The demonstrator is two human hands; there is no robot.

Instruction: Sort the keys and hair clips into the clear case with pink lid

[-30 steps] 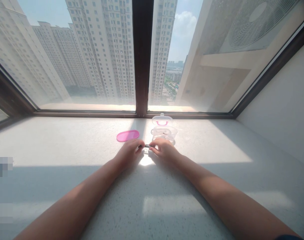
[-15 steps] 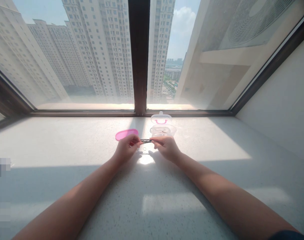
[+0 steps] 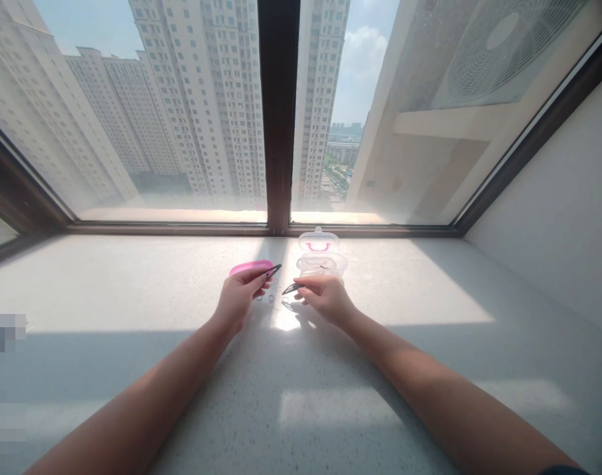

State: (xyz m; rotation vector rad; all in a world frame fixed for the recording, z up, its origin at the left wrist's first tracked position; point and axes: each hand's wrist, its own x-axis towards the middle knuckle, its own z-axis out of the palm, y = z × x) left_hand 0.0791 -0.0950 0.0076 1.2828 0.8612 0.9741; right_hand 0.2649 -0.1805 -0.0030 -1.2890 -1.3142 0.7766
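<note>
Above the sunlit sill [image 3: 182, 277], toward its window edge, you pinched 1 dark clip [image 3: 274, 270] in your left hand [image 3: 237, 293] and 1 similar clip [image 3: 291, 288] in your right hand [image 3: 328, 293], fingertips pressed on each, the clips apart. With so little of each gripped, a loosened pinch could have dropped either onto the sill, perhaps among the small rings [image 3: 271, 298] there. Your right knuckles, close to the open clear case [image 3: 336, 260], risked nudging it toward the window edge; your left, the pink oval piece [image 3: 246, 266].
</note>
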